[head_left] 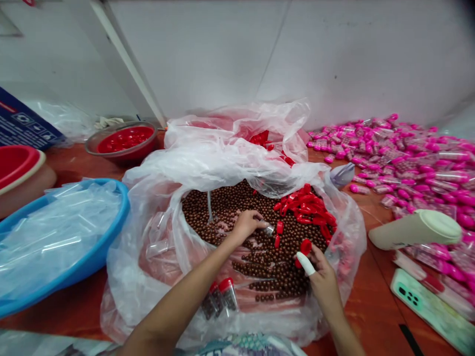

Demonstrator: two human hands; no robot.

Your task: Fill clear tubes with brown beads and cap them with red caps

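– Red-brown surface (365, 311), one open translucent plastic bag (129, 282), countless round brown beads (293, 240)! Hands?
– Left hand (247, 226) pinches one small clear plastic tube (269, 229); right hand (323, 274) grips one red plastic cap (306, 245), both over the beads!

Over the plastic bag's (208, 160) brown balls (222, 198), the left hand (248, 225) holds a clear tube (269, 230), the right hand (323, 269) a red cap (306, 245); a blue basin (91, 259) sits left of the bag, pink-capped tubes (408, 165) right.
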